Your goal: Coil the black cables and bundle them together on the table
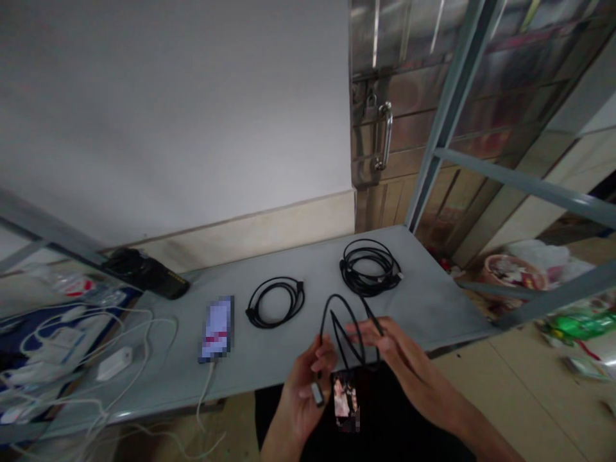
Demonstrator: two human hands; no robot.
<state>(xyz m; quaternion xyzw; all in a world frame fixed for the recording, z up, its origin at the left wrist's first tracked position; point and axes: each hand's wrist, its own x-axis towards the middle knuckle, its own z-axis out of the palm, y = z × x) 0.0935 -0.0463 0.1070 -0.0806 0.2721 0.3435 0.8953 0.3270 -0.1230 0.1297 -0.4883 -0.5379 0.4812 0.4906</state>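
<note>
My left hand (305, 385) is closed around a black cable (344, 324) near its plug end, which sticks out below the fingers. The cable loops upward over the front edge of the grey table (433, 301). My right hand (389, 350) holds another part of the same loop, fingers partly stretched and pinching the strand. Two coiled black cables lie on the table beyond: a small coil (276, 301) in the middle and a thicker coil (369, 267) to its right.
A phone (217, 327) with a lit screen lies left of the coils, a white lead plugged into it. White chargers and leads (96, 359) clutter the left end. A black object (144, 273) sits at the back left. A metal door (433, 96) stands behind.
</note>
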